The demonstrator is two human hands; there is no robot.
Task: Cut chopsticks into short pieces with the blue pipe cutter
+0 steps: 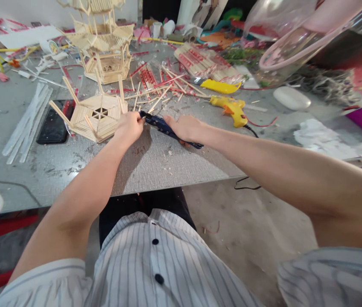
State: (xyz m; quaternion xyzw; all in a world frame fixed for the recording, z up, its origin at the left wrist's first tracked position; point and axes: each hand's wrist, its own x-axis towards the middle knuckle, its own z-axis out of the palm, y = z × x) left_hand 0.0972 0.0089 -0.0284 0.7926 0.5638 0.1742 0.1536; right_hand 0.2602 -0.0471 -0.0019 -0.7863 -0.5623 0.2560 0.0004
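Observation:
My right hand [184, 128] is wrapped around a dark blue hand tool that looks like pliers [160, 124], its head pointing left. My left hand [130, 128] is closed in a pinch right at the tool's head; whatever lies between the fingertips is too small to make out. Just left of that hand stands a hexagonal stick frame [88, 111], a flat slatted base with a spoked opening in the middle and several upright posts. Behind it rises a taller tiered stick pagoda [99, 34].
A yellow glue gun [230, 110] and a yellow utility knife [221, 86] lie to the right. Loose sticks [155, 100] and wrapped chopsticks [197, 62] are scattered behind my hands. At left are clear glue sticks [29, 121] and a black phone [53, 130]. The table edge runs below my hands.

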